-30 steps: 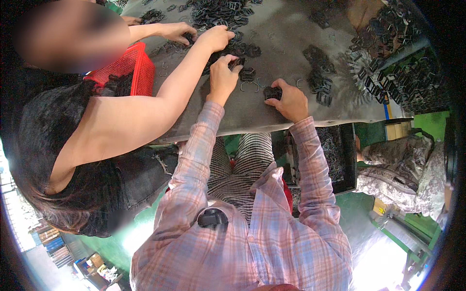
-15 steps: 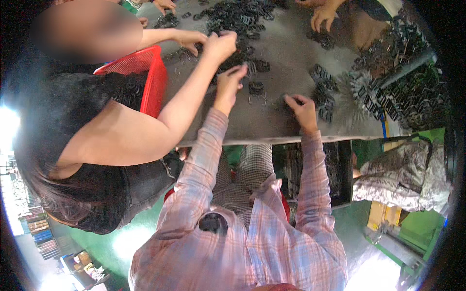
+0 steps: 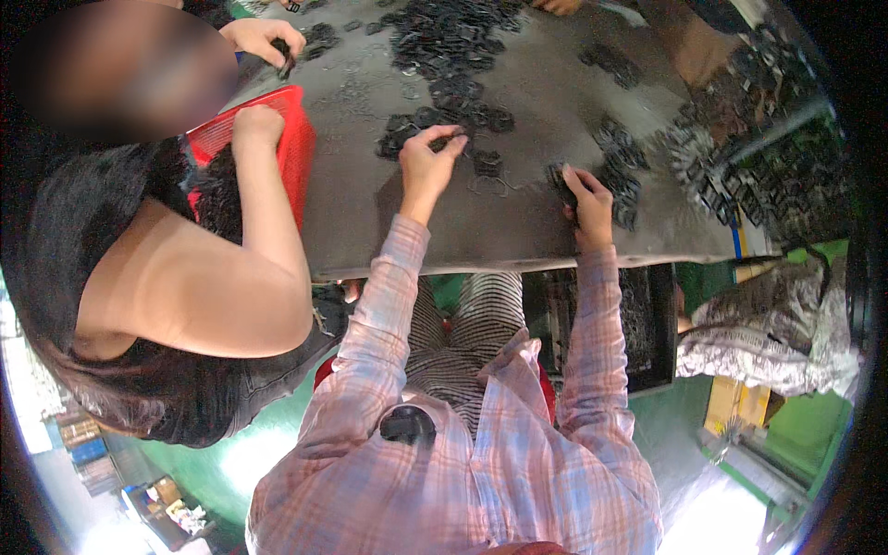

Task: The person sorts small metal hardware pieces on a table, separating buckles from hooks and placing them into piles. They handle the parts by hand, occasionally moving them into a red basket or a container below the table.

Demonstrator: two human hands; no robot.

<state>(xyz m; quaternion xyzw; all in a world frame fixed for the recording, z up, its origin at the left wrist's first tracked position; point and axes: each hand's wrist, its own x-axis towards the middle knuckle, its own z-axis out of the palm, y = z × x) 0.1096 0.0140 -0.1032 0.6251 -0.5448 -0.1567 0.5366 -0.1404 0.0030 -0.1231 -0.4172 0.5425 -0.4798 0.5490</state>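
Observation:
My left hand is closed in a pinch at the near edge of a cluster of small black buckle-like pieces. A dark bit shows at its fingertips, too small to make out. My right hand grips a small black buckle-like piece between thumb and fingers, just above the table. Between my hands lie a few more black pieces, with a thin pale loop beside them. Close to the right hand's far side sits a row of black pieces.
A large black heap covers the far middle of the grey table. At left, a co-worker's arm reaches over a red basket. More black pieces are massed at right. Another person's hand shows at the far edge.
The co-worker's arms have drawn back left from beside my left hand to the red basket. My right hand has turned slightly, and the black piece in it shows more. The far person's hand has pulled away.

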